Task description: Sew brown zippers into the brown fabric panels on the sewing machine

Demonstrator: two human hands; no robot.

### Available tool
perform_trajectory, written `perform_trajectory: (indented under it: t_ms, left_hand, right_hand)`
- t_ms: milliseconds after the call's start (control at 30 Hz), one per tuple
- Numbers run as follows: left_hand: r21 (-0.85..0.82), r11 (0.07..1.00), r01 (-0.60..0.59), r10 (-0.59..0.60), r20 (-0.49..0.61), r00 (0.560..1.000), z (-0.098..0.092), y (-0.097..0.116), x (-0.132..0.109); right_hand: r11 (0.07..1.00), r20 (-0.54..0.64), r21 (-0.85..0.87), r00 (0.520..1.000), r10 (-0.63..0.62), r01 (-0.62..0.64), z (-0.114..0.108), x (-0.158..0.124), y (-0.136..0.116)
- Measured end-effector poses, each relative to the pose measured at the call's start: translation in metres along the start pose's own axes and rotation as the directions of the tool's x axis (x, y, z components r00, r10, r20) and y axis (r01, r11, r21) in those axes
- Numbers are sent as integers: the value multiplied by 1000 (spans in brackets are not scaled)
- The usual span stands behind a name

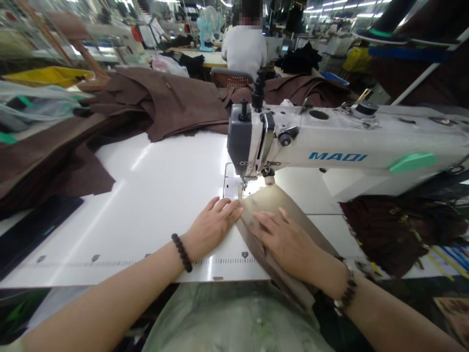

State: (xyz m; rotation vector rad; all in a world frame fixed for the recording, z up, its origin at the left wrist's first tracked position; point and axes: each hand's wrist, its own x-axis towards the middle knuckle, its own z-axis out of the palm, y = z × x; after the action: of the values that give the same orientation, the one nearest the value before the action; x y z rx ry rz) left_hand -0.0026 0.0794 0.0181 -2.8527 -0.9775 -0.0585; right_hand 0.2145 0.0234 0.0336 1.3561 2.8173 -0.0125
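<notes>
A white MAQI sewing machine (330, 142) stands on a white table (154, 195). A tan piece of fabric (289, 205) lies under its needle and runs back toward me over the table's front edge. My left hand (212, 225) rests flat at the fabric's left edge, fingers stretched toward the presser foot. My right hand (286, 239) lies flat on top of the fabric, fingers spread and pointing to the needle. Both wrists wear dark bead bracelets.
Brown garments (164, 102) are heaped across the back and left of the table. A dark brown bundle (388, 230) lies at the right under the machine arm. A person in white (245, 46) sits with their back to me at the station ahead. A yellow tray (47, 76) is far left.
</notes>
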Motion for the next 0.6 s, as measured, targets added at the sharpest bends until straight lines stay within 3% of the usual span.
perform_trajectory:
  t_ms: [100, 400, 600]
  left_hand:
    - [0, 1000, 9, -9, 7, 1000, 7, -9, 13]
    - [-114, 990, 87, -87, 7, 996, 9, -15, 35]
    - [-169, 985, 27, -28, -4, 1000, 17, -34, 53]
  right_hand:
    - [996, -45, 66, 998, -54, 57, 5, 17, 6]
    - [990, -74, 58, 988, 133, -129, 15, 34, -1]
    - [976, -70, 54, 974, 214, -211, 20, 46, 8]
